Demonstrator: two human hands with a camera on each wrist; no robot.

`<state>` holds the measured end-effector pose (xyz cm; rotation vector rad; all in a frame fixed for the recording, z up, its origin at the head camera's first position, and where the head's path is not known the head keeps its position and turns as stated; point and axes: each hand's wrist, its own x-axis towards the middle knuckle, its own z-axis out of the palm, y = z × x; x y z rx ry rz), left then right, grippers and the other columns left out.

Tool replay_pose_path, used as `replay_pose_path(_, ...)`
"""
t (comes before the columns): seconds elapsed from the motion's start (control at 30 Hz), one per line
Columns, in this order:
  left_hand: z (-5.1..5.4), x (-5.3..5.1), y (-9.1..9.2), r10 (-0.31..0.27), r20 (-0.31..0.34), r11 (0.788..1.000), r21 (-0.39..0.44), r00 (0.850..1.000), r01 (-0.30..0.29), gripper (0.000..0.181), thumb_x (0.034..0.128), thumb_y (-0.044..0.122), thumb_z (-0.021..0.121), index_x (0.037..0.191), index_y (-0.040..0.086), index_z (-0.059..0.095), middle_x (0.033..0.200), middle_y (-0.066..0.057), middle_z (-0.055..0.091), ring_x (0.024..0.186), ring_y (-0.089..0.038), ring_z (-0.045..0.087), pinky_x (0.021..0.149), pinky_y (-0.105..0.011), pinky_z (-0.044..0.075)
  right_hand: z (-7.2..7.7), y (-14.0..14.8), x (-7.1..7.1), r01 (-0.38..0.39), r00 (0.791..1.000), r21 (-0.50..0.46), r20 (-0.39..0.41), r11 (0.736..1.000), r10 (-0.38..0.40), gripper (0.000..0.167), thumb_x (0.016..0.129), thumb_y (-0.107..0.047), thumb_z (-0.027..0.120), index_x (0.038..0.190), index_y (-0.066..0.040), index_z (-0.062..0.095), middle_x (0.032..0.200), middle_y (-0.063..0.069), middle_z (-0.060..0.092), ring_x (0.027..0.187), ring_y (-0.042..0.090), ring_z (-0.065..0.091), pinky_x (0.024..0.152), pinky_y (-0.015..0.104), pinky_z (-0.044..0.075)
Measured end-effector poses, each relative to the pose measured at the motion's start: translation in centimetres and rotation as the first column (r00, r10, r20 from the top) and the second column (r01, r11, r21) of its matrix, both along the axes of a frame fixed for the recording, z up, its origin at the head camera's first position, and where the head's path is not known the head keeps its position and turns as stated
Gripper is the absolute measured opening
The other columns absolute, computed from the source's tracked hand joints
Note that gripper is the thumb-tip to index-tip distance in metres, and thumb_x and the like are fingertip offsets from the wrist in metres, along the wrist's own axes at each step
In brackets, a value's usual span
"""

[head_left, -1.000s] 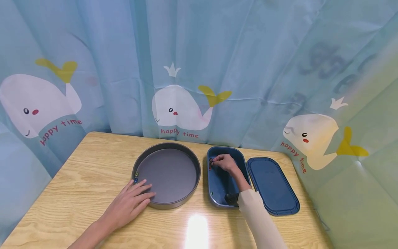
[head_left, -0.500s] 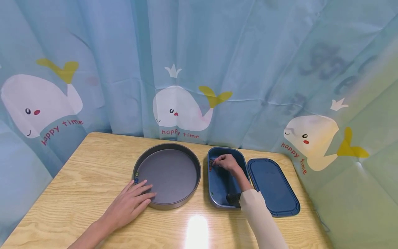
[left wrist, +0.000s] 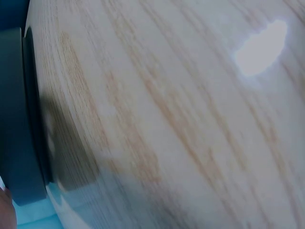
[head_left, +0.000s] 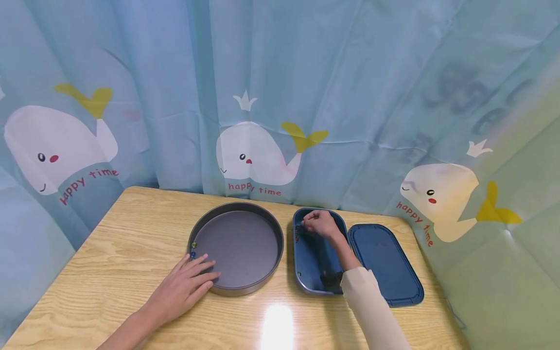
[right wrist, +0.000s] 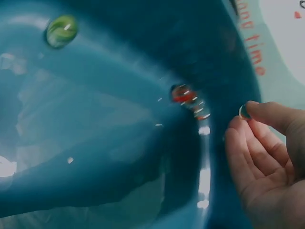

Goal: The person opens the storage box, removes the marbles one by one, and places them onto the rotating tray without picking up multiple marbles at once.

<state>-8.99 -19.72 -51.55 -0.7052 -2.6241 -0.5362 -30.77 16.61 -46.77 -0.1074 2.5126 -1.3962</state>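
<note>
My right hand [head_left: 321,223] is over the far end of the blue rectangular container [head_left: 311,260]. In the right wrist view the right hand [right wrist: 269,157] pinches a small glass marble [right wrist: 244,112] between thumb and fingertips. Reddish marbles [right wrist: 183,94] lie along the container's side, and a green marble [right wrist: 62,31] lies apart from them. With spread fingers, my left hand [head_left: 183,288] rests at the near left rim of the round dark pan [head_left: 239,248]. Beside its fingertips, a yellowish marble [head_left: 194,245] and a blue marble [head_left: 193,254] lie in the pan.
A blue lid [head_left: 387,265] lies flat on the wooden table [head_left: 144,228], right of the container. Behind the table hangs a blue curtain [head_left: 280,58] with whale prints. The left wrist view shows the pan's outer wall [left wrist: 21,119] and the table's wood grain.
My right hand has risen slightly from the marbles and moved away from the container's left wall. The left hand has stayed in place at the pan.
</note>
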Motion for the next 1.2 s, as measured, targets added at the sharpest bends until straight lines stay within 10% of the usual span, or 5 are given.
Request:
replay_pose_path(0.23, -0.1, 0.0, 0.0, -0.007, -0.023, 1.0, 0.01, 1.0, 0.007, 0.023, 0.0964, 0.024, 0.066, 0.117, 0.023, 0.075, 0.129, -0.002, 0.066, 0.131, -0.028, 0.052, 0.113, -0.056, 0.029, 1.6, -1.4, 0.4, -0.095, 0.995, -0.158, -0.015, 0.983, 0.094, 0.023, 0.095, -0.004, 0.065, 0.113, 0.01, 0.066, 0.104, 0.018, 0.071, 0.098, 0.03, 0.068, 0.09, 0.044, 0.056)
replay_pose_path(0.6, 0.0, 0.0, 0.0, 0.0, -0.011, 1.0, 0.016, 1.0, 0.0, 0.023, 0.0959, 0.023, 0.067, 0.117, 0.024, 0.075, 0.129, -0.001, 0.066, 0.13, -0.028, 0.052, 0.113, -0.056, 0.029, 3.8, -6.2, 2.6, -0.294, 0.953, -0.131, -0.119, 0.947, 0.279, 0.02, 0.096, -0.004, 0.066, 0.113, 0.006, 0.07, 0.104, 0.014, 0.073, 0.099, 0.038, 0.067, 0.087, 0.048, 0.057)
replay_pose_path(0.97, -0.1, 0.1, 0.1, -0.004, -0.02, 1.0, 0.012, 1.0, 0.004, 0.024, 0.0961, 0.024, 0.066, 0.118, 0.024, 0.075, 0.129, -0.002, 0.066, 0.131, -0.028, 0.052, 0.113, -0.056, 0.029, 2.9, -9.2, 3.7, -0.359, 0.93, -0.097, -0.122, 0.928, 0.347, 0.019, 0.094, -0.006, 0.069, 0.11, 0.004, 0.073, 0.096, 0.008, 0.073, 0.095, 0.036, 0.069, 0.087, 0.051, 0.057)
replay_pose_path(1.2, -0.1, 0.0, 0.0, 0.006, -0.005, 1.0, 0.005, 1.0, -0.006, 0.024, 0.0964, 0.025, 0.066, 0.119, 0.025, 0.075, 0.13, -0.001, 0.066, 0.131, -0.027, 0.051, 0.113, -0.056, 0.03, 1.9, -10.6, 3.8, -0.37, 0.927, -0.067, -0.087, 0.926, 0.365, 0.017, 0.095, -0.002, 0.066, 0.109, 0.004, 0.073, 0.09, 0.004, 0.073, 0.088, 0.021, 0.07, 0.081, 0.03, 0.059)
